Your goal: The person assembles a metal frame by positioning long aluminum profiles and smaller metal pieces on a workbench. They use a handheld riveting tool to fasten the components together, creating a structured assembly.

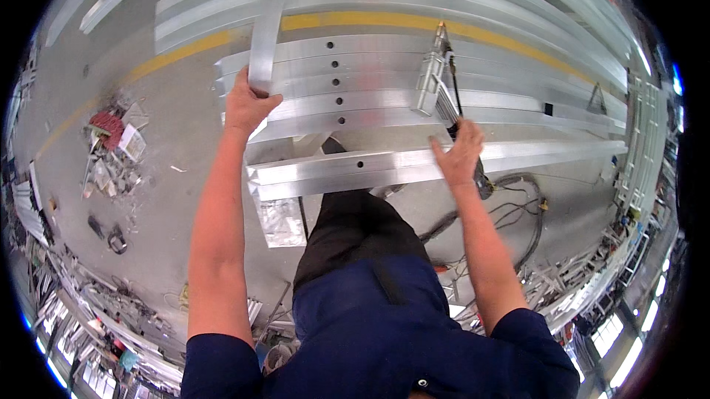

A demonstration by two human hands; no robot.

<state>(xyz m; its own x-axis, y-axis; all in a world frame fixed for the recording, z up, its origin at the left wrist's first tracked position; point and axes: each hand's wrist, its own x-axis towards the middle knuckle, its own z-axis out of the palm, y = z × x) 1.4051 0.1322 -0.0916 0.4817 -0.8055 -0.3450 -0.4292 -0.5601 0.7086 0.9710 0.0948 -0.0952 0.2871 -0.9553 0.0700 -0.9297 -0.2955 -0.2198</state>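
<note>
My left hand (248,105) is closed around the near end of a silver aluminium profile (269,25), which points away from me past the top of the picture. My right hand (460,153), thumb and fingers apart, is over the nearest crosswise aluminium bar (399,168); I cannot tell if it touches it. That bar has a dark round hole in its face. Beside the right hand is a tool-like piece with silver bars and a black rod (436,77), its lower part hidden. Beyond lie several parallel aluminium bars (296,88) with a row of round holes.
A yellow stripe (333,20) crosses the floor behind the bars. Scraps and a red piece (109,129) are heaped at left. Black cables (534,210) coil at right. More long profiles (214,3) lie at the back; a white plastic-covered bundle (282,223) is near my legs.
</note>
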